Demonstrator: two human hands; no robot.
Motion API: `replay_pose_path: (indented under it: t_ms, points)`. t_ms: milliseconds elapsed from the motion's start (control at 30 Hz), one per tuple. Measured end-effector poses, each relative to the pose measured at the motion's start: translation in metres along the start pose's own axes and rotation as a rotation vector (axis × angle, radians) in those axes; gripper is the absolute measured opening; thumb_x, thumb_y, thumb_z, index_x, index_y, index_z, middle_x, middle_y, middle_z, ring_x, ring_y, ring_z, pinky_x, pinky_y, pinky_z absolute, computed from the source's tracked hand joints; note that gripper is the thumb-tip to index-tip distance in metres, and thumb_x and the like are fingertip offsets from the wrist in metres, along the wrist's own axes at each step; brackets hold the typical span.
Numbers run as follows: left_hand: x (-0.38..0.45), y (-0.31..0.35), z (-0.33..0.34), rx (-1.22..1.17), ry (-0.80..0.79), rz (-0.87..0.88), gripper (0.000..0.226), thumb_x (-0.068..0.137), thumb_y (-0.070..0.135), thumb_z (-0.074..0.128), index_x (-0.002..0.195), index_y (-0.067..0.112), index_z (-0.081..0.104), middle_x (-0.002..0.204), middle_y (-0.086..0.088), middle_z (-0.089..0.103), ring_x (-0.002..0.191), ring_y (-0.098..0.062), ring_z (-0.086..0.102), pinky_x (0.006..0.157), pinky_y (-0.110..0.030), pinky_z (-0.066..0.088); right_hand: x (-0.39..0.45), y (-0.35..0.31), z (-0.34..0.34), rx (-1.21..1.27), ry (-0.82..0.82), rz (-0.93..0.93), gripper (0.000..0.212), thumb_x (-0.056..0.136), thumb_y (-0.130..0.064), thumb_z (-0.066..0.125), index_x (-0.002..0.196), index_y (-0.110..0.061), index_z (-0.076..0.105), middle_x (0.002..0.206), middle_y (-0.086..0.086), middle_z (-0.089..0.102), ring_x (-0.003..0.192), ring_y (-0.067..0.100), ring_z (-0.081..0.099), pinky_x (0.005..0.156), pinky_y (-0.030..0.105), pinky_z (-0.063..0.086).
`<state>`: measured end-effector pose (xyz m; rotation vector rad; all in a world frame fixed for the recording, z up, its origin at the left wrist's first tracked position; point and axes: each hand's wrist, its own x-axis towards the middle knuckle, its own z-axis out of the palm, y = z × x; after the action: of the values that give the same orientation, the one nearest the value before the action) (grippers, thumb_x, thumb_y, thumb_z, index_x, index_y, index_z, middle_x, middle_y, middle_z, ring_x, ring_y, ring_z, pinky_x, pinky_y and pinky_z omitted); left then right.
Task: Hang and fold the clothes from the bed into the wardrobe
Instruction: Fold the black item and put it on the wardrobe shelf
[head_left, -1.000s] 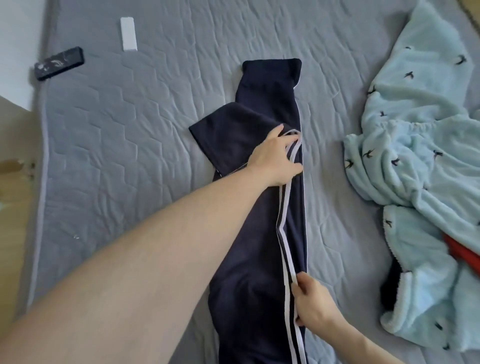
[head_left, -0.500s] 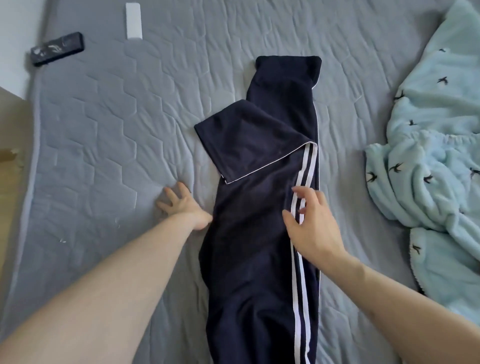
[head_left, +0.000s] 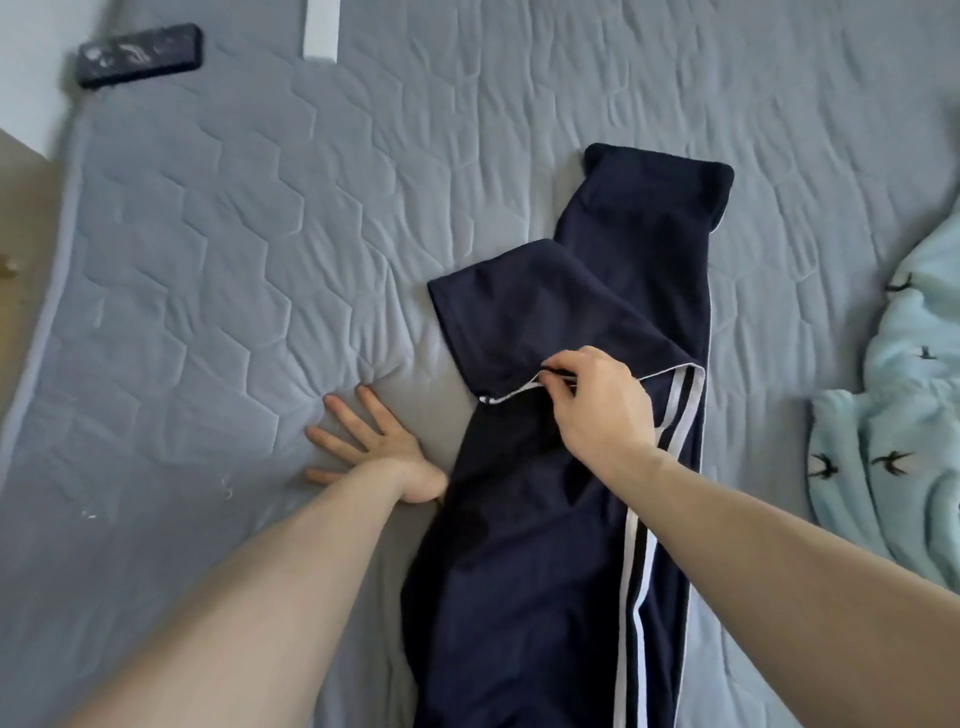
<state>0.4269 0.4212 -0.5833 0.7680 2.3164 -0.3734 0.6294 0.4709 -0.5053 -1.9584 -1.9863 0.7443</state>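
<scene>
Mid-bed (head_left: 218, 249), the trousers (head_left: 524, 571) lie lengthwise with one flap folded over, its white-piped hem pinched by the right hand (head_left: 597, 410), seemingly to straighten the fold, while the left hand (head_left: 363, 447), fingers spread flat, braces on the mattress beside them.

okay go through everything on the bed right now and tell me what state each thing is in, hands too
Trousers: navy, striped, laid lengthwise on the mattress, one flap folded over.
Right hand: pinching the flap's white-piped edge.
Left hand: flat on the mattress, fingers spread, beside the trousers.
Blue fleece: crumpled at the right edge.
Remote: lying flat at the far left corner.
White strip: lying flat at the top edge.
</scene>
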Motion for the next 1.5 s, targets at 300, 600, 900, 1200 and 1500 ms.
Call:
replay_pose_path:
  t_ms: [300,600,900,1200,1500]
  points:
    - [-0.003,0.001,-0.007,0.070,-0.121,-0.021,0.141,0.073,0.015,0.072,0.128,0.013,-0.058,0.135,-0.023,-0.063,0.131,-0.059,-0.044,0.110,-0.080,0.002,0.142,-0.001,-0.118,0.449,0.535,0.368,0.017,0.102,-0.038,0.046,0.095,-0.025,0.055,0.082,-0.016,0.058,0.078,0.003,0.062,0.074,0.023,0.048]
    - [0.002,-0.003,-0.003,0.080,-0.135,0.012,0.167,0.050,0.017,0.088,0.124,0.016,-0.062,0.140,-0.021,-0.061,0.115,-0.057,-0.059,0.099,-0.082,-0.012,0.049,0.028,-0.063,0.303,0.189,0.499,0.072,0.087,-0.033,0.073,0.146,-0.018,0.036,0.148,0.006,0.034,0.127,0.031,0.050,0.108,0.040,0.038]
    - [-0.015,0.002,-0.020,0.108,-0.092,0.071,0.149,0.072,0.023,0.081,0.133,0.017,-0.055,0.140,-0.022,-0.059,0.135,-0.058,-0.041,0.107,-0.081,0.000,-0.157,0.058,0.003,0.418,0.097,0.679,0.030,0.086,-0.040,0.076,0.103,-0.031,0.054,0.089,-0.012,0.064,0.080,0.004,0.064,0.067,0.025,0.042]
    - [-0.046,-0.036,-0.026,0.182,-0.073,0.234,0.186,0.019,0.097,0.070,0.143,0.023,-0.046,0.150,-0.008,-0.053,0.145,-0.043,-0.037,0.114,-0.070,-0.009,-0.177,0.091,-0.027,0.446,0.245,0.755,0.025,0.093,-0.034,0.065,0.114,-0.026,0.053,0.083,-0.010,0.063,0.087,0.017,0.066,0.080,0.036,0.050]
    - [-0.124,-0.182,0.051,0.016,0.070,0.533,0.090,0.094,0.056,0.055,0.163,0.019,0.011,0.171,-0.004,0.000,0.157,-0.024,0.000,0.127,-0.044,0.004,-0.335,0.059,-0.005,0.485,-0.279,0.806,0.050,0.085,-0.060,0.071,0.120,-0.032,0.047,0.104,-0.019,0.063,0.092,0.001,0.063,0.081,0.025,0.044]
